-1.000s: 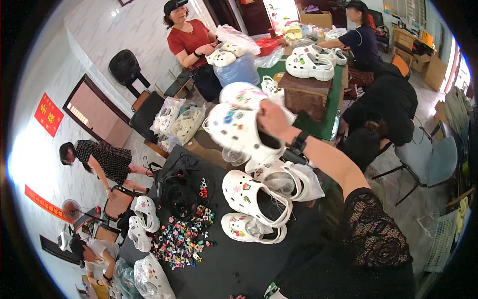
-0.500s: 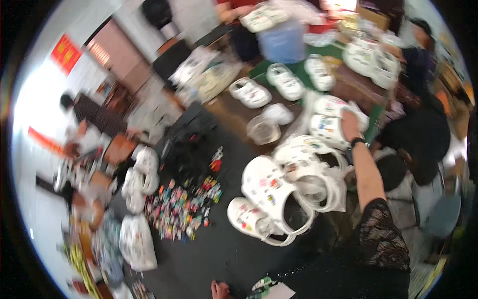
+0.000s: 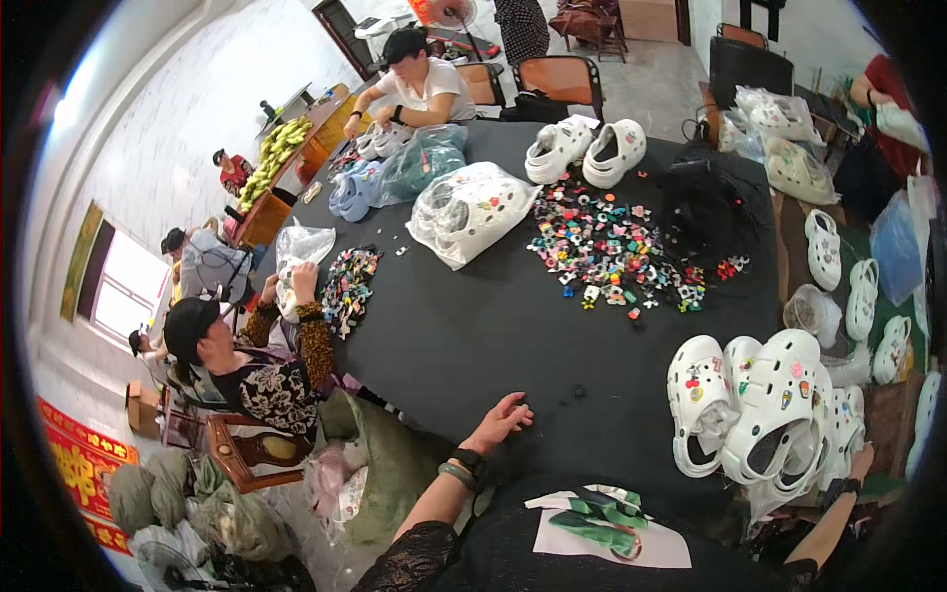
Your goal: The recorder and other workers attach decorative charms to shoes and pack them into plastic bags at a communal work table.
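My left hand [image 3: 500,419] lies flat on the black table [image 3: 464,326], fingers apart and holding nothing; the wrist wears dark bands. My right hand [image 3: 861,460] comes up at the lower right and touches a stack of white clogs [image 3: 764,414] with small charms on them, lying on the table's right end. Its fingers are partly hidden behind the clogs. A spread of small colourful charms [image 3: 612,247] lies in the middle of the table.
A pair of white clogs [image 3: 587,148] and a clear bag of clogs [image 3: 469,207] sit at the far side. Seated people work at the left [image 3: 247,365] and at the far end [image 3: 419,84]. A green sack [image 3: 385,474] stands by my left elbow. More clogs [image 3: 848,286] lie to the right.
The view has swung round to the black table. The white clogs held up by my right hand now rest on the table's right end, and my left hand has settled on the tabletop.
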`<state>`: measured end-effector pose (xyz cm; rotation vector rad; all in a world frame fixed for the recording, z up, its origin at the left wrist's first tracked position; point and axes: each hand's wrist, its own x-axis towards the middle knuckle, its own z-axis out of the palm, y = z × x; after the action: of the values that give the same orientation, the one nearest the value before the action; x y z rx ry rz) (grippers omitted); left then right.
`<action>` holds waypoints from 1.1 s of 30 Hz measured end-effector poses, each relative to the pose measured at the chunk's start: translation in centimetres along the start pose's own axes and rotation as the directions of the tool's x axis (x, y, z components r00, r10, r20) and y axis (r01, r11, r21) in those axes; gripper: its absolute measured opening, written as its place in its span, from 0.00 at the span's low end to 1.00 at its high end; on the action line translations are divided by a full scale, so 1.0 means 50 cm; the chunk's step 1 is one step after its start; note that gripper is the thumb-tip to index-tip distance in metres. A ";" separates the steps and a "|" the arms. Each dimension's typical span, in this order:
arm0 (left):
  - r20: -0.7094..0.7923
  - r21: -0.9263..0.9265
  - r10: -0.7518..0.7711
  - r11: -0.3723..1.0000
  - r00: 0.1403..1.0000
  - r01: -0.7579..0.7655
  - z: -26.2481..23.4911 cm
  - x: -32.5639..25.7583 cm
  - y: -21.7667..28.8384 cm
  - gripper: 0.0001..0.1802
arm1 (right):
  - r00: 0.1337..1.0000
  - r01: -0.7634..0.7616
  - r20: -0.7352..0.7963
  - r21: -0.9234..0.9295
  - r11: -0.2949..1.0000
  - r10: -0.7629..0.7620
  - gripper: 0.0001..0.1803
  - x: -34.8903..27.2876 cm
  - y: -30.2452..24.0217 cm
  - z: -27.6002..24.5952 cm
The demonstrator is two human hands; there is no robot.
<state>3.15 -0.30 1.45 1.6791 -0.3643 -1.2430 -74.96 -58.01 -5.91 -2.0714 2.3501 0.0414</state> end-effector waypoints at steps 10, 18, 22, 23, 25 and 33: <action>0.129 -0.094 0.087 0.993 0.988 -0.076 -0.040 -0.002 -0.015 0.30 | 0.873 0.442 -0.457 0.589 0.677 -0.173 0.16 -0.293 -0.459 -0.415; 0.142 -0.168 0.177 0.974 0.974 -0.152 -0.090 0.010 -0.065 0.26 | 0.446 0.815 -0.059 0.439 0.378 -0.893 0.07 -0.806 -0.885 -0.443; -0.281 -0.069 0.370 0.912 0.886 -0.403 -0.175 -0.053 -0.103 0.22 | 0.242 0.823 0.187 0.481 0.304 -0.952 0.07 -0.908 -1.003 -0.374; -0.392 -0.006 0.371 0.914 0.842 -0.406 -0.206 -0.073 -0.109 0.21 | 0.218 0.824 0.261 0.467 0.321 -0.940 0.08 -0.922 -1.023 -0.357; -0.609 0.108 0.290 0.952 0.738 -0.285 -0.273 -0.142 -0.131 0.18 | 0.172 0.774 0.403 0.509 0.376 -0.899 0.08 -0.944 -1.059 -0.335; -0.809 0.208 0.195 0.977 0.554 -0.040 -0.366 -0.282 -0.187 0.14 | 0.073 0.126 0.354 0.924 0.361 -0.932 0.22 -0.960 -1.496 -0.289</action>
<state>9.95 23.69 1.59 2.1404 0.0197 -0.1972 5.44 -20.15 8.64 -1.6354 0.4417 0.1755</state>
